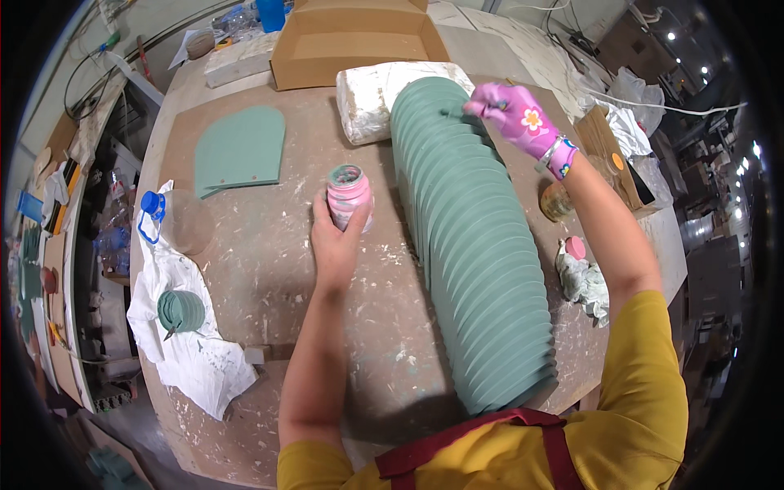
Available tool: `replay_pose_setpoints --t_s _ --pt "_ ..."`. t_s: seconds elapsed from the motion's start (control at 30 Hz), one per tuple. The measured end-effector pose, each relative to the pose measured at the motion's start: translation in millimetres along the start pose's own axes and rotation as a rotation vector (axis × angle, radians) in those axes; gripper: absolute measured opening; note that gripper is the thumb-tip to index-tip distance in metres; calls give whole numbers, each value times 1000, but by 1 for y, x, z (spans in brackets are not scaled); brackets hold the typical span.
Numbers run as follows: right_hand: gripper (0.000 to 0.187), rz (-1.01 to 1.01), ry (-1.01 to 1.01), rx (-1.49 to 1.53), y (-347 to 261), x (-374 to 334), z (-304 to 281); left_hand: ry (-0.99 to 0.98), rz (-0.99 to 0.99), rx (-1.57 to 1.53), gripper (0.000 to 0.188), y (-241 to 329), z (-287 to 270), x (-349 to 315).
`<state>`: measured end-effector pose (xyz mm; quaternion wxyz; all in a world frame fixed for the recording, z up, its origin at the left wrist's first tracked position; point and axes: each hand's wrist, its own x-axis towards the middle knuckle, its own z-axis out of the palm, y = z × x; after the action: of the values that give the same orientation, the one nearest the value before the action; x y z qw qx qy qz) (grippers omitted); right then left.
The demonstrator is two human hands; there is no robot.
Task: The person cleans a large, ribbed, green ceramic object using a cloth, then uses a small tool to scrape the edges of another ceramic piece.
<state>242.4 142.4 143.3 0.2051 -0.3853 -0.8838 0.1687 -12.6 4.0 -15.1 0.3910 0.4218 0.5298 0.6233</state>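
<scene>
My left hand (336, 249), bare, is wrapped round a pink jar (349, 196) with green paint inside its open mouth. In a pink flowered glove, my right hand (510, 114) is closed on a small paintbrush (452, 113), most of it hidden by the fingers. Its dark tip is at the far end of a long row of green round-topped panels (482, 245). These panels lean and overlap one another from near my body to the back. A white wrapped block (363, 106) sits behind the row's far end.
A separate green panel (241, 151) lies at the left back, before an open cardboard box (359, 49). A clear bottle with blue cap (153, 204), a green-coated can (181, 311) and a white cloth (204, 367) are at left. Right: crumpled rag (584, 282), jar (556, 202).
</scene>
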Motion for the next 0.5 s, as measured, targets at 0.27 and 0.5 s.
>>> replay_pose_setpoints --t_s 0.27,0.5 --pt "23 11 -98 -173 -43 38 -1 31 -8 110 61 2 -3 -2" --pt "19 -354 -375 -535 -47 92 27 17 34 118 66 -5 -3 2"
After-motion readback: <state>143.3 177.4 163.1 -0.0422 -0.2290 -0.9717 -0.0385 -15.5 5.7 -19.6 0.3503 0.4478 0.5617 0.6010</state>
